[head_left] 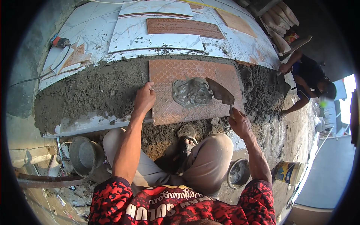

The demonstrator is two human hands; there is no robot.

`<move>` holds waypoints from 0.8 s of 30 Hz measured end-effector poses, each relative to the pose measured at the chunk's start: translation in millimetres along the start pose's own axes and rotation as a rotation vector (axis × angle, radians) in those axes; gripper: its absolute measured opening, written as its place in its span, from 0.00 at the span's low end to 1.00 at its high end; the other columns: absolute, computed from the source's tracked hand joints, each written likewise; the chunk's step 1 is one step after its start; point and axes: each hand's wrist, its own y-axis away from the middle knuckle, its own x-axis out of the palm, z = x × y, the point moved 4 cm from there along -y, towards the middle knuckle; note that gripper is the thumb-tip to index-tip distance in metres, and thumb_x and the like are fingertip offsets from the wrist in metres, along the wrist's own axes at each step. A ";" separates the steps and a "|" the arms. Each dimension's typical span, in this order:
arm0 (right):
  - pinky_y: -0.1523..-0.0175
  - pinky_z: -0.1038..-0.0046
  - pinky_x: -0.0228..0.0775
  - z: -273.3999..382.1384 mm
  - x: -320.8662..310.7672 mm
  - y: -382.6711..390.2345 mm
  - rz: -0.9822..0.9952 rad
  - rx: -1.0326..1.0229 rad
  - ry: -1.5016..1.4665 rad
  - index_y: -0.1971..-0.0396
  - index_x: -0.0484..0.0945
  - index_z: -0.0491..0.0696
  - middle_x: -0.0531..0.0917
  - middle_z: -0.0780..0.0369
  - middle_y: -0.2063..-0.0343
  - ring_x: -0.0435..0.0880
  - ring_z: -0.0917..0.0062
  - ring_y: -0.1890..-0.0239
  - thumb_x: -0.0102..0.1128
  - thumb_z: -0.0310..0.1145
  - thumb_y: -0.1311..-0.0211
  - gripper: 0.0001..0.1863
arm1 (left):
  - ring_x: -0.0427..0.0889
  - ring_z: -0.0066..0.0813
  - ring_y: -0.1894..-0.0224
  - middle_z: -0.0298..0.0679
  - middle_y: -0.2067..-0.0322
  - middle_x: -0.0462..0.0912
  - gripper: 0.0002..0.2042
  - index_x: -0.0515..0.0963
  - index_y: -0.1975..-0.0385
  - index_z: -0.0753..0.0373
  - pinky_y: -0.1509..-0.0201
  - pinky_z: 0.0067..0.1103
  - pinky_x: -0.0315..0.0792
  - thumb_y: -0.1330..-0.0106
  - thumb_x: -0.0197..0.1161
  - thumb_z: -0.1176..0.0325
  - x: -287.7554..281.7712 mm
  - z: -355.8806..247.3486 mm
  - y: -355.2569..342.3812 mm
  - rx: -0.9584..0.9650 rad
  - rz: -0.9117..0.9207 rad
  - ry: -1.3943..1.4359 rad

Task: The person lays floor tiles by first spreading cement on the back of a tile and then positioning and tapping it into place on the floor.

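Observation:
A brown tile (165, 111) with a raised diamond pattern lies across a bed of grey mortar, its back face up. Near its middle sits a wet, shiny heap of cement paste (190, 92). With my right hand (240, 122) I grip the handle of a trowel (221, 92). Its dark blade reaches in from the right, with the tip at the paste's edge. My left hand (145, 99) is closed at the tile's left edge, the thumb side near its upper face; the fingertips underneath are hidden.
White marble-look tiles (95, 28) and stacked tile pieces (183, 28) lie beyond the mortar bed (97, 86). A power tool (60, 41) rests at the far left. Buckets stand beside me: a grey one (84, 155), another (239, 173). Another person (313, 77) bends at the right.

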 end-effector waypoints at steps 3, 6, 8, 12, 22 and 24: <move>0.58 0.60 0.72 56.2 -33.0 -18.3 0.190 0.200 -0.165 0.48 0.70 0.43 0.81 0.48 0.62 0.82 0.54 0.62 0.55 0.39 0.40 0.23 | 0.78 0.55 0.52 0.59 0.56 0.79 0.17 0.72 0.47 0.63 0.50 0.38 0.71 0.36 0.48 0.70 -4.4 7.1 3.4 0.005 0.002 -0.045; 0.60 0.61 0.70 65.8 -41.9 -29.9 0.374 0.334 -0.276 0.53 0.72 0.42 0.81 0.48 0.70 0.82 0.59 0.63 0.53 0.39 0.37 0.18 | 0.78 0.55 0.52 0.58 0.57 0.79 0.17 0.72 0.47 0.63 0.50 0.38 0.71 0.36 0.48 0.70 -1.4 7.5 0.7 0.006 0.001 -0.030; 0.62 0.62 0.70 65.4 -35.1 -34.9 0.445 0.144 -0.285 0.55 0.72 0.42 0.80 0.49 0.74 0.82 0.59 0.67 0.52 0.38 0.36 0.17 | 0.78 0.55 0.52 0.58 0.56 0.79 0.17 0.72 0.47 0.62 0.49 0.37 0.71 0.36 0.49 0.70 0.7 8.2 -0.1 0.014 0.001 -0.039; 0.70 0.64 0.70 39.7 -18.1 -25.0 0.573 0.364 -0.337 0.60 0.73 0.41 0.78 0.54 0.79 0.80 0.67 0.80 0.45 0.40 0.32 0.16 | 0.78 0.52 0.50 0.55 0.54 0.79 0.17 0.72 0.48 0.63 0.47 0.35 0.71 0.36 0.49 0.69 1.5 6.4 4.0 0.009 0.006 0.006; 0.86 0.74 0.66 -23.6 -15.6 -5.2 0.599 0.689 -0.813 0.55 0.74 0.45 0.73 0.65 0.83 0.70 0.80 0.89 0.42 0.45 0.29 0.20 | 0.78 0.42 0.46 0.53 0.51 0.79 0.17 0.71 0.47 0.67 0.44 0.28 0.70 0.35 0.50 0.72 -0.7 6.4 1.7 -0.016 0.038 -0.035; 0.86 0.75 0.66 -21.4 -35.6 -10.4 0.504 0.703 -1.056 0.51 0.73 0.45 0.74 0.64 0.83 0.70 0.80 0.90 0.41 0.45 0.29 0.20 | 0.79 0.42 0.47 0.53 0.52 0.79 0.17 0.71 0.47 0.67 0.45 0.28 0.71 0.35 0.50 0.72 -1.0 3.6 -1.7 -0.030 0.041 -0.019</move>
